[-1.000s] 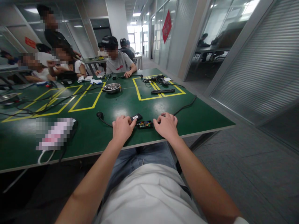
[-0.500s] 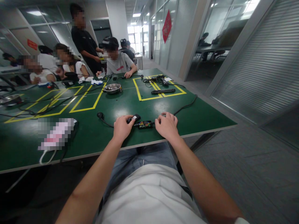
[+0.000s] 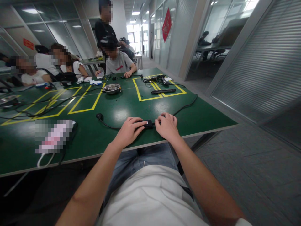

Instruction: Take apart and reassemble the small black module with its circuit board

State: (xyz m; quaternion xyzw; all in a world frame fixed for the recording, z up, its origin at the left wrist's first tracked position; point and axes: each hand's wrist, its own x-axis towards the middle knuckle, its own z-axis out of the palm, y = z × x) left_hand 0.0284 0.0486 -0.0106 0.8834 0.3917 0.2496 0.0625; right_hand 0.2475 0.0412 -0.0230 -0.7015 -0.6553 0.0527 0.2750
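My left hand has its thumb and fingers closed on a black plastic cover with a small white label. The cover lies over a small black electronic box at the table's front edge, and the circuit board inside is hidden. Whether the cover sits fully flush I cannot tell. Just to the right, my right hand rests on the table with curled fingers on the black cable leaving the box. On the left, another length of cable ends in a black plug.
On the green table are a metal bowl, a black bar-shaped tool and bundled cables within yellow tape. A pink-and-white phone-like object lies at left. A seated person works across the table.
My left hand has brought the black cover rightward and down over the box, hiding the circuit board. My right hand has stayed nearly still. The standing person behind has shifted right.
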